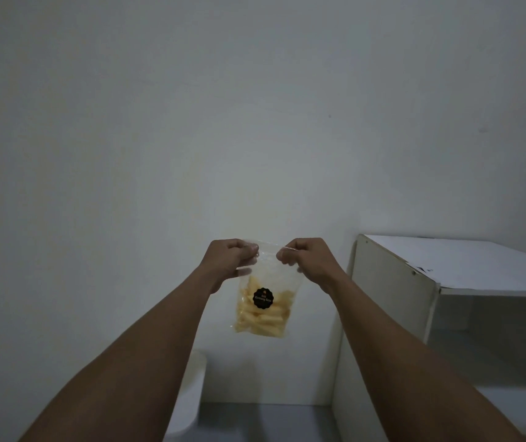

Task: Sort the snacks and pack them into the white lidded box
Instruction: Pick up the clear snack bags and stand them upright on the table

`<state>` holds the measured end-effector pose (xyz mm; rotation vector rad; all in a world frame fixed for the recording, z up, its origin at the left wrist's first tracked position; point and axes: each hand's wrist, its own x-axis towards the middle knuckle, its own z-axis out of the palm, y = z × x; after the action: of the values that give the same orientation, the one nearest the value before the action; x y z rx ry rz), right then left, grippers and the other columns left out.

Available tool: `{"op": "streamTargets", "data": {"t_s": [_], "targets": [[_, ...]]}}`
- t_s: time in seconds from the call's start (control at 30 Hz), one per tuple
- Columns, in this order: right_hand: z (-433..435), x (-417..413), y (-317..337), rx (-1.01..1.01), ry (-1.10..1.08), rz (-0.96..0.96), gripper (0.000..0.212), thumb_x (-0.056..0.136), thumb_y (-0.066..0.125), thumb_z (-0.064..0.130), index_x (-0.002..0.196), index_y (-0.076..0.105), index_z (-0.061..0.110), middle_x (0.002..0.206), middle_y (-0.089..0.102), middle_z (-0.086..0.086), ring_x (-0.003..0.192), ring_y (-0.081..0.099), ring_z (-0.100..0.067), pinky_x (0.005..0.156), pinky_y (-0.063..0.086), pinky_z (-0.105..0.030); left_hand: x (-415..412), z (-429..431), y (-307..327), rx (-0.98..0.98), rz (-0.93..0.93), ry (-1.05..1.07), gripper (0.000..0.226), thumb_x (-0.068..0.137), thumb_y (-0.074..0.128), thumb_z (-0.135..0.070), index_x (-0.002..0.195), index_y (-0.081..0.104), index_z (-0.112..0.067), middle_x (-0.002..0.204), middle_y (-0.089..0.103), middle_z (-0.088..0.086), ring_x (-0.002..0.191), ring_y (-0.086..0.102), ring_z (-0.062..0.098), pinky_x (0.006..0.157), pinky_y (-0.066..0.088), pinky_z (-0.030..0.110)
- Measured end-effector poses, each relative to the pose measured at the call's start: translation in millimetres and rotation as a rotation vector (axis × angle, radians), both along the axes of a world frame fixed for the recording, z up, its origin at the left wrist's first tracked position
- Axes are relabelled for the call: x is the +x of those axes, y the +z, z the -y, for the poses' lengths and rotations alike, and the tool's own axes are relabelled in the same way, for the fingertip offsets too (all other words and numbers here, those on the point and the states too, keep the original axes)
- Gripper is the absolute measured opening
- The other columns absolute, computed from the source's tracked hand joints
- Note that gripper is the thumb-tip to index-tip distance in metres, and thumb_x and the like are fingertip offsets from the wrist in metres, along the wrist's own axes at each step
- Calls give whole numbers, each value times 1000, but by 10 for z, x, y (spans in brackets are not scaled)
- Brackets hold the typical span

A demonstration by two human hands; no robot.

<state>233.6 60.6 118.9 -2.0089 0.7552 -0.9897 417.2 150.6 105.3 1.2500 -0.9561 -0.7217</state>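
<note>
A clear plastic snack bag (263, 309) filled with pale yellow sticks and marked with a round black label hangs in the air in front of the wall. My left hand (229, 258) pinches its top left corner. My right hand (304, 255) pinches the top right corner. Both arms are stretched forward and up. Low at the bottom left, partly hidden behind my left forearm, stands a white box (191, 397).
A white shelf unit (392, 298) with open compartments stands at the right, against the plain wall (191, 122). A strip of grey floor (265, 419) shows between the white box and the shelf unit.
</note>
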Motion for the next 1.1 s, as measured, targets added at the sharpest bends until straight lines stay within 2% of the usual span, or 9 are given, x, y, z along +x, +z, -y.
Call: {"op": "streamTargets", "data": {"t_s": [0.13,0.3,0.4,0.5,0.63,0.8,0.9,1.0,1.1], "targets": [[20,-10,19,2,3,-32,10,80,75,18,81,78,8,84,75,-8,66,59,-7,63,43,-20,39,-14,2,-18,-48,10,18,88,72,-12,99,69,1,99,74,11,85,73,22,81,61,42],[37,62,33,-72,29,-99,12,79,78,28,77,79,17,73,73,1,66,60,-5,65,46,-23,43,20,21,-34,17,91,12,89,69,-6,92,67,5,101,70,13,84,68,20,69,59,31],[33,108,89,-99,5,-126,16,80,78,29,75,76,14,68,69,5,65,57,-9,64,46,-25,17,29,34,-44,38,85,16,89,69,-7,95,66,7,98,70,14,84,68,19,71,59,30],[31,116,132,-96,3,-138,14,82,76,22,74,75,11,67,67,6,62,54,-7,62,42,-23,6,2,33,-10,5,7,13,89,71,-14,93,68,-2,99,72,10,86,67,19,76,59,32],[8,140,92,-103,27,-149,13,82,76,22,75,75,12,67,68,5,60,55,-5,61,43,-22,-5,6,2,38,123,2,12,87,71,-14,92,73,-4,98,72,6,86,63,17,77,56,29],[-19,159,14,-99,59,-146,14,84,75,24,80,78,10,63,65,6,63,55,-7,61,43,-20,24,24,-19,17,219,68,9,83,75,-12,81,74,-4,96,74,14,86,66,19,91,57,40],[3,164,57,-99,54,-174,11,82,76,18,76,76,9,64,65,5,68,57,-12,68,46,-28,-26,8,-49,38,164,-13,11,84,75,-16,84,75,-6,94,74,9,85,66,18,85,59,36],[4,149,75,-101,51,-182,11,83,75,18,73,74,12,64,65,7,68,58,-9,66,45,-25,-59,-7,-70,37,95,-54,15,86,75,-23,88,74,-8,92,74,5,84,66,16,84,58,36],[-10,129,13,-102,54,-166,14,86,74,25,74,75,17,64,67,9,63,59,-3,61,44,-20,-34,-7,-66,17,119,9,11,86,74,-17,76,73,-11,95,75,8,86,66,18,88,57,37]]}}
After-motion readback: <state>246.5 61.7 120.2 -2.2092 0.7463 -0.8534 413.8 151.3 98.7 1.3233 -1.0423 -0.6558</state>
